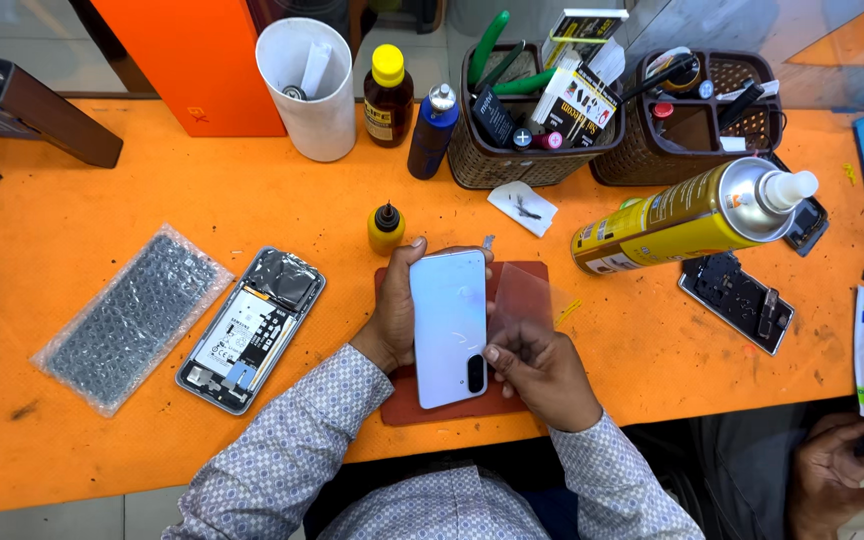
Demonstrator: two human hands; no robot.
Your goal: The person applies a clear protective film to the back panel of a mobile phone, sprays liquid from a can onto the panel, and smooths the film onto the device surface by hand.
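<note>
My left hand (392, 320) grips the left edge of a white phone back cover (449, 325), which is held flat above a dark red mat (407, 400). My right hand (542, 370) pinches a clear thin film (520, 295) just right of the cover, its fingertips touching the cover's right edge near the camera holes. An opened phone (250, 328) with its inner parts showing lies to the left on the orange table (152, 210).
A bubble-wrap sleeve (127, 318) lies far left. Small yellow bottle (385, 228), white cup (307, 90), brown and blue bottles and two tool baskets (537, 150) stand behind. A yellow spray can (692, 215) lies on its side right, near a phone frame (737, 300). Another person's hand (837, 470) is at bottom right.
</note>
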